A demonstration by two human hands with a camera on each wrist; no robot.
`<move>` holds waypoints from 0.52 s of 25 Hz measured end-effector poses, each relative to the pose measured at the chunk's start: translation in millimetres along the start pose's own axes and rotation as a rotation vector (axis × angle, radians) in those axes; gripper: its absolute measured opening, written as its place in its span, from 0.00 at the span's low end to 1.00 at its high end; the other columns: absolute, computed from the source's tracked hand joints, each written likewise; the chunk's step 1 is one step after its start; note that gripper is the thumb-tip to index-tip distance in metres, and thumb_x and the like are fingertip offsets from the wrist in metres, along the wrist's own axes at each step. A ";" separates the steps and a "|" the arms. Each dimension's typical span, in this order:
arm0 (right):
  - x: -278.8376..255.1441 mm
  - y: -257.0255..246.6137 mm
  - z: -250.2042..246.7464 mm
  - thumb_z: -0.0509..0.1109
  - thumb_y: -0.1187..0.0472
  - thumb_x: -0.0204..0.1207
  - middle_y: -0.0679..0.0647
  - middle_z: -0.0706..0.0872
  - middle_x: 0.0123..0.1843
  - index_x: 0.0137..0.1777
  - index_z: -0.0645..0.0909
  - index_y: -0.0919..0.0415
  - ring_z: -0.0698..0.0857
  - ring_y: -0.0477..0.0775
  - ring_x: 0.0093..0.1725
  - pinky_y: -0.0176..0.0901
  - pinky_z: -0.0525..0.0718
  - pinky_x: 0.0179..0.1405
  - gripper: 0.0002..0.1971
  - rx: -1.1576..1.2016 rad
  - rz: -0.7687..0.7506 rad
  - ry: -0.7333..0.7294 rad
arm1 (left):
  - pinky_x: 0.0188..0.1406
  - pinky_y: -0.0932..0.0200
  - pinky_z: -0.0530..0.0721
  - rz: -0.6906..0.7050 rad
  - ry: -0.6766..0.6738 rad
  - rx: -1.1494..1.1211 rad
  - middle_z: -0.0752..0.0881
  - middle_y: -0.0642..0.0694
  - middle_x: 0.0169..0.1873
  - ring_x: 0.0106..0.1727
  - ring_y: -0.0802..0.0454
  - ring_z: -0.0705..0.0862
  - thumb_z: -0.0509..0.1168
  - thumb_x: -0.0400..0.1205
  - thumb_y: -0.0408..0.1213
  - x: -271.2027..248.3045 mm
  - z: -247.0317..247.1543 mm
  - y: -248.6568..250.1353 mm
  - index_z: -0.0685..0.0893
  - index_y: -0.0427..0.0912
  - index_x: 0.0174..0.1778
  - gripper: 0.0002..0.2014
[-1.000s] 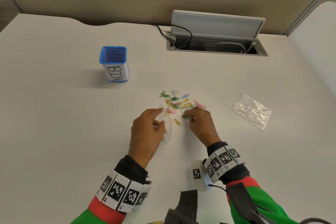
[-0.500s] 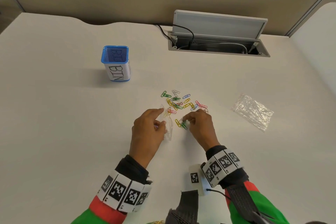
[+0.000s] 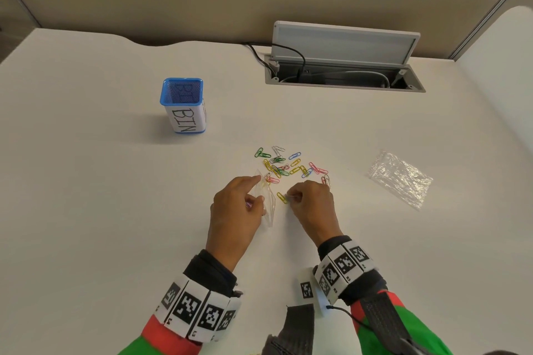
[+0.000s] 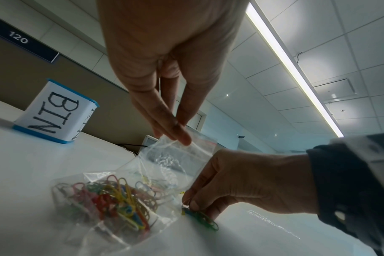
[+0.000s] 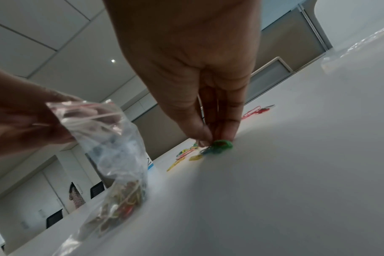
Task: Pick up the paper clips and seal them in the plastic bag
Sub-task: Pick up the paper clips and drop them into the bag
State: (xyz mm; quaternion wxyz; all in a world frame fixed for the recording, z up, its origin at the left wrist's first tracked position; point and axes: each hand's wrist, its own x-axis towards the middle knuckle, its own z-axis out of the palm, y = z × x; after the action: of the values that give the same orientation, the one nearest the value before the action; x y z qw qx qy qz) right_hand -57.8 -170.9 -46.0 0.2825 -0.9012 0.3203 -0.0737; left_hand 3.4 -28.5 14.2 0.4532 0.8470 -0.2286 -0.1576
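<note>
Since the earlier frame, right hand (image 3: 310,203) has dragged a green clip (image 5: 221,145) nearer the plastic bag (image 4: 143,187); pinches it on the desk (image 3: 115,210). Left hand (image 3: 236,210) pinches the bag mouth open. Bag partly filled; many paper clips (image 3: 288,166) remain loose, sealing undone.

Clips (image 5: 219,146) under the right fingertips blur together, perhaps two or three
</note>
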 end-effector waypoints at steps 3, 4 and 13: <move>1.3 6.9 -7.3 0.72 0.68 0.70 0.58 0.91 0.40 0.41 0.89 0.63 0.86 0.57 0.42 0.47 0.84 0.46 0.05 0.152 0.104 0.026 | 0.51 0.60 0.82 0.002 -0.006 -0.001 0.81 0.43 0.65 0.47 0.54 0.83 0.66 0.76 0.32 -0.3 -0.2 -1.0 0.78 0.40 0.65 0.19; 1.1 9.2 -10.7 0.73 0.69 0.68 0.58 0.91 0.39 0.41 0.90 0.63 0.87 0.55 0.40 0.47 0.86 0.47 0.05 0.233 0.164 0.030 | 0.51 0.62 0.81 0.004 -0.009 -0.002 0.81 0.44 0.65 0.46 0.55 0.82 0.66 0.77 0.32 -0.2 0.0 -1.2 0.78 0.40 0.65 0.19; -15.4 9.4 -20.1 0.80 0.59 0.64 0.54 0.88 0.41 0.44 0.89 0.62 0.83 0.53 0.41 0.41 0.77 0.42 0.11 0.069 0.159 -0.113 | 0.47 0.67 0.79 0.019 -0.024 0.009 0.81 0.44 0.66 0.46 0.56 0.81 0.66 0.77 0.32 -0.8 1.5 1.0 0.78 0.40 0.64 0.19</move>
State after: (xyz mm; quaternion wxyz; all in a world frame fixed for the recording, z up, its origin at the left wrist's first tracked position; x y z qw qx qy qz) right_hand -81.2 -176.6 -33.8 0.3360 -0.8654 0.3715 -0.0110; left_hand 1.7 -29.6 14.2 0.4479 0.8451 -0.2426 -0.1624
